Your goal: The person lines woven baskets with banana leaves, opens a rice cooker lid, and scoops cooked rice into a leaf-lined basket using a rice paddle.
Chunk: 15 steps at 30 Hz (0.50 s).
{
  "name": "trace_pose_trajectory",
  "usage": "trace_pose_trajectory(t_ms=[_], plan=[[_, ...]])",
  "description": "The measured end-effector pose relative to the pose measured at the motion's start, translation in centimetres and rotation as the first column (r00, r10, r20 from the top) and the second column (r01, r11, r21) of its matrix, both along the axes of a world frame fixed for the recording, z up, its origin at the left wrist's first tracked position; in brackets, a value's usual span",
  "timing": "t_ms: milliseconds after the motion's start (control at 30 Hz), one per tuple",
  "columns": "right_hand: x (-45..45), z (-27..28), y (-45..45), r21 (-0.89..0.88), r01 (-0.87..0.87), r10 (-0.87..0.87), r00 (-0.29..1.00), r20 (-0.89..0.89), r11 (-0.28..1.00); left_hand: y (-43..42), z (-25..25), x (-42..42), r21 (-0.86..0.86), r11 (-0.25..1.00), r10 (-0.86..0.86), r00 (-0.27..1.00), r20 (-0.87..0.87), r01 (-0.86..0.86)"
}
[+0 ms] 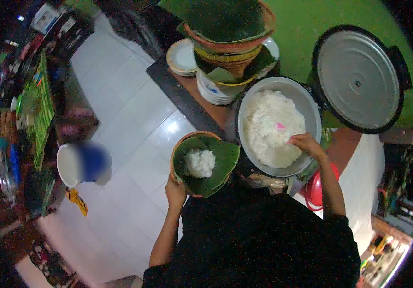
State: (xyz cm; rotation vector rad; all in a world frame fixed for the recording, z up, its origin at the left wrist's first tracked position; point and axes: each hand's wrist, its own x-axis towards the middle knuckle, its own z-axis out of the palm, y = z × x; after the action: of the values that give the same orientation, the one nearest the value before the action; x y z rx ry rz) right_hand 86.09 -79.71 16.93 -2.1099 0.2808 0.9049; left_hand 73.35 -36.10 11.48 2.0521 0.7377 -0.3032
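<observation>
My left hand (176,192) is closed on the rim of a round woven basket (174,152), held over the floor. Green leaf (223,165) lines the basket, and a mound of white rice (200,163) sits in it. My right hand (308,145) reaches over the near right side of a large grey rice cooker (316,117). Its fingers are closed on a pink rice scoop (280,126), mostly buried in the cooked rice (269,110) that fills much of the pot.
The cooker's round lid (355,79) stands raised against the green wall. Behind the pot are stacked leaf-lined baskets (225,55) and plates (182,56). A red container (322,185) is below right. A white and blue bucket (67,165) and a yellow cloth (77,201) lie on the tiled floor.
</observation>
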Motion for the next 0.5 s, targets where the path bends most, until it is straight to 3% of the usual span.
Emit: trace_pose_trajectory(t_ms=[67,167,333,367,433,500], plan=[[0.4,0.4,0.3,0.052,-0.013,0.011,0.999,0.041,0.999,0.2,-0.9,-0.3,-0.011,1.000,-0.013,0.993,0.119,0.015],[1.0,0.5,0.7,-0.007,-0.052,0.052,0.993,0.105,0.999,0.2,-0.8,-0.1,0.025,1.000,-0.014,1.000,-0.018,0.015],[1.8,-2.9,-0.2,-0.180,-0.096,0.124,0.981,0.151,0.979,0.0,-0.1,-0.1,0.046,0.998,-0.033,0.999,0.024,0.032],[1.5,-5.4,-0.6,-0.381,-0.217,0.306,0.933,0.191,0.899,0.0,-0.4,-0.1,0.061,0.998,-0.027,1.000,0.000,0.027],[0.8,-9.7,-1.3,-0.732,-0.349,0.636,0.758,0.146,0.585,-0.2,-0.4,0.0,0.082,0.996,-0.023,1.000,-0.009,0.024],[0.6,-9.0,3.0,-0.677,-0.408,0.493,0.867,-0.076,0.612,-0.3,0.2,-0.1,0.095,0.995,-0.027,1.000,0.013,0.026]])
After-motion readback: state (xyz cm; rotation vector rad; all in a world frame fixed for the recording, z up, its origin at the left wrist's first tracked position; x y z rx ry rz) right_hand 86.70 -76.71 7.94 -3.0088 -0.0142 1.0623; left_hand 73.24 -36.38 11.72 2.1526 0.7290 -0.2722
